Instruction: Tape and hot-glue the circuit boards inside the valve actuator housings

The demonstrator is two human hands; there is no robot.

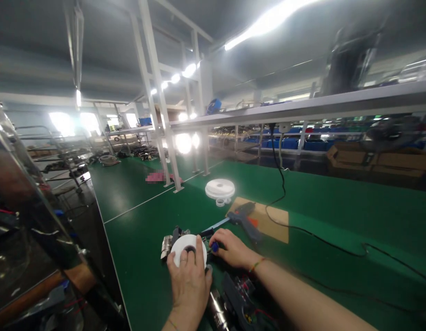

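My left hand lies over a white disc with a dark centre hole, fingers curled across its top and edge. The disc rests on an assembly with a shiny metal cylinder at its left. Just right of the disc, my right hand pinches a small blue part, whose kind I cannot make out. Beyond it a grey glue gun lies partly on cardboard, a pale glue stick pointing out towards the disc. A second dark assembly with a metal cylinder sits below my hands.
White discs and small white rings sit farther back on the green table. A cardboard sheet lies under the glue gun. A black cable runs across the right side. White posts carry a shelf.
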